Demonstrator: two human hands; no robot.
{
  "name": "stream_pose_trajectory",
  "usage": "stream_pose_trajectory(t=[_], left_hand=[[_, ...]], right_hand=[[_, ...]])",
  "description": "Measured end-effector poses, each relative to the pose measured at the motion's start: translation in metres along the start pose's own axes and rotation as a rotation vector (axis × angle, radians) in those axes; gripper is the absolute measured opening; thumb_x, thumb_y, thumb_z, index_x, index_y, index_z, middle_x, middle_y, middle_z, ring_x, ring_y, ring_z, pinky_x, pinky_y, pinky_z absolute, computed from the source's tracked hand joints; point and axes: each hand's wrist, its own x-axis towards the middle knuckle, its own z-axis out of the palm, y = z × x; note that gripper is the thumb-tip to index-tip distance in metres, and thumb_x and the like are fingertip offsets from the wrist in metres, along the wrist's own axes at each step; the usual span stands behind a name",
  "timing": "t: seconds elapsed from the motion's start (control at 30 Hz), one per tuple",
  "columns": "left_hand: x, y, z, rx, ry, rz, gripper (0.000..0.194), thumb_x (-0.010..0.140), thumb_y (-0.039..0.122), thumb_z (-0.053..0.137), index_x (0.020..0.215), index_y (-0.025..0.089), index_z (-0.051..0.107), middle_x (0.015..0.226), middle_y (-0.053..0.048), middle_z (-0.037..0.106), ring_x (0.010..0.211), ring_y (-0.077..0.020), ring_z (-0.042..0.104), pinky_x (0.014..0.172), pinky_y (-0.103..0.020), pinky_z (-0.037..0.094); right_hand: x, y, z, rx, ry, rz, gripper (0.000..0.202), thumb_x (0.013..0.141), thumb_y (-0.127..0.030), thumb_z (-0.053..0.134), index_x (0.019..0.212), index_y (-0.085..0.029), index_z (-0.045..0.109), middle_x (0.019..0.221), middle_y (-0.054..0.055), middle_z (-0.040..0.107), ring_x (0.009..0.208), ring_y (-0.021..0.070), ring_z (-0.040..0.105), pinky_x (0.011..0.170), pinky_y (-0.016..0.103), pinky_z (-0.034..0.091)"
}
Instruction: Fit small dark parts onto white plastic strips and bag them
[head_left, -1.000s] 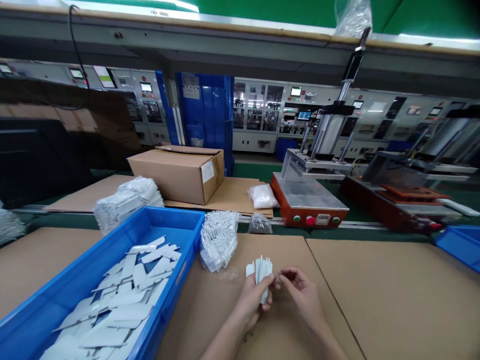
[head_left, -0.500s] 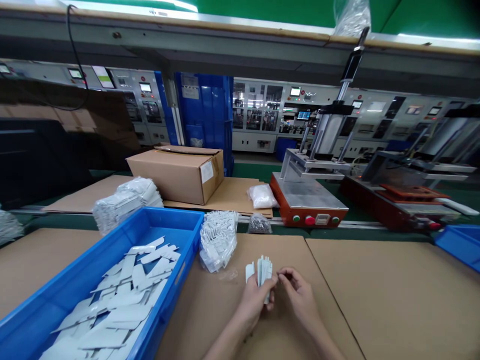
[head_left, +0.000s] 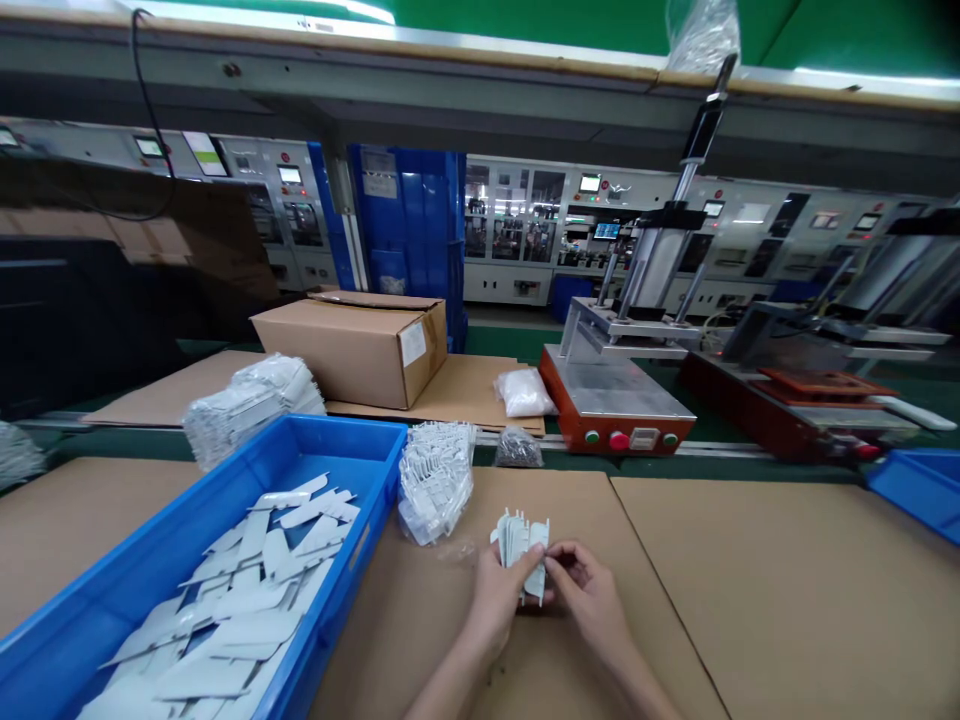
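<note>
My left hand is closed around a fanned bunch of thin white plastic pieces with small pegs along their ends. The rightmost piece stands a little apart from the others, its flat face toward me. At that piece's right edge, my right hand is closed in a pinch, thumb and forefinger together; whatever is between the fingertips is too small to make out. To the left, a blue tray contains many loose, flat white plastic pieces. Behind my hands lies a clear bag of ribbed white parts.
A small bag of dark bits and a white bag lie farther back. Orange-based presses stand at the right rear, near another blue tray. Behind the left tray are a cardboard box and wrapped white parts.
My right hand has moved left, its fingertips now against the edge of the bunch. The bunch has turned and fanned out in my left hand, with one piece facing me.
</note>
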Motion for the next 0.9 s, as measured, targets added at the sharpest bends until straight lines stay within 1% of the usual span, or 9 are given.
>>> stream_pose_trajectory(t=[0.13,0.2,0.3,0.43,0.5,0.6,0.7,0.8,0.9], left_hand=[[0.001,0.000,0.001,0.051,0.000,0.027,0.038,0.058,0.038,0.067,0.081,0.009,0.056,0.060,-0.004,0.060,0.045,-0.0136,0.055,0.044,-0.029,0.052],[0.000,0.000,0.002,0.049,-0.003,0.020,0.037,0.058,0.037,0.067,0.080,0.009,0.055,0.057,-0.002,0.058,0.045,-0.0135,0.054,0.044,-0.030,0.052],[-0.001,-0.001,0.001,0.058,-0.052,0.014,0.037,0.059,0.038,0.066,0.079,0.010,0.055,0.056,-0.001,0.057,0.045,-0.0134,0.055,0.045,-0.029,0.052],[0.001,-0.002,-0.003,0.172,-0.108,0.092,0.036,0.062,0.042,0.062,0.078,0.010,0.056,0.054,0.000,0.056,0.041,-0.0115,0.053,0.039,-0.024,0.049],[0.003,0.000,-0.005,0.209,-0.071,0.117,0.035,0.063,0.043,0.061,0.077,0.010,0.056,0.052,0.001,0.055,0.039,-0.0109,0.052,0.036,-0.023,0.048],[0.007,0.004,-0.008,0.227,0.030,0.117,0.035,0.062,0.043,0.061,0.074,0.011,0.054,0.050,0.001,0.054,0.036,-0.0103,0.050,0.034,-0.022,0.046],[0.008,0.008,-0.010,0.244,0.039,0.129,0.034,0.062,0.042,0.061,0.072,0.011,0.054,0.050,0.002,0.054,0.033,-0.0088,0.048,0.032,-0.020,0.043],[0.006,0.009,-0.009,0.264,0.003,0.153,0.033,0.062,0.042,0.061,0.070,0.011,0.053,0.047,0.003,0.051,0.030,-0.0069,0.044,0.029,-0.018,0.039],[0.005,0.007,-0.008,0.289,-0.030,0.171,0.033,0.063,0.043,0.059,0.067,0.011,0.053,0.046,0.002,0.051,0.029,-0.0063,0.043,0.027,-0.017,0.036]], right_hand=[[0.002,0.003,-0.001,-0.015,0.066,-0.044,0.019,0.066,-0.034,0.062,0.071,-0.017,0.054,0.068,0.001,0.059,0.066,0.0163,0.057,0.061,0.025,0.047],[0.002,0.003,-0.001,-0.027,0.102,-0.059,0.020,0.067,-0.035,0.061,0.072,-0.017,0.054,0.068,0.002,0.059,0.066,0.0165,0.057,0.062,0.026,0.047],[0.003,0.002,-0.001,-0.032,0.130,-0.071,0.022,0.066,-0.035,0.062,0.075,-0.016,0.054,0.069,0.003,0.060,0.068,0.0178,0.057,0.062,0.027,0.047],[0.006,0.001,-0.006,-0.023,0.129,-0.073,0.024,0.065,-0.035,0.063,0.077,-0.017,0.054,0.073,0.004,0.060,0.073,0.0187,0.058,0.066,0.029,0.048],[0.007,0.000,-0.010,-0.028,0.103,-0.044,0.025,0.066,-0.037,0.062,0.077,-0.017,0.054,0.073,0.005,0.060,0.074,0.0195,0.058,0.068,0.030,0.048],[0.008,-0.002,-0.013,-0.052,-0.021,0.033,0.027,0.069,-0.041,0.058,0.077,-0.016,0.057,0.072,0.006,0.062,0.071,0.0204,0.058,0.067,0.032,0.048],[0.005,-0.007,-0.011,-0.123,-0.120,0.043,0.026,0.071,-0.040,0.056,0.074,-0.015,0.060,0.072,0.005,0.063,0.069,0.0190,0.057,0.066,0.030,0.046],[0.002,-0.011,-0.008,-0.189,-0.102,0.016,0.025,0.072,-0.039,0.055,0.069,-0.015,0.060,0.066,0.003,0.061,0.064,0.0165,0.054,0.062,0.026,0.043],[0.000,-0.016,-0.006,-0.188,-0.071,0.003,0.026,0.072,-0.040,0.055,0.067,-0.015,0.058,0.062,0.001,0.058,0.060,0.0152,0.053,0.059,0.024,0.042]])
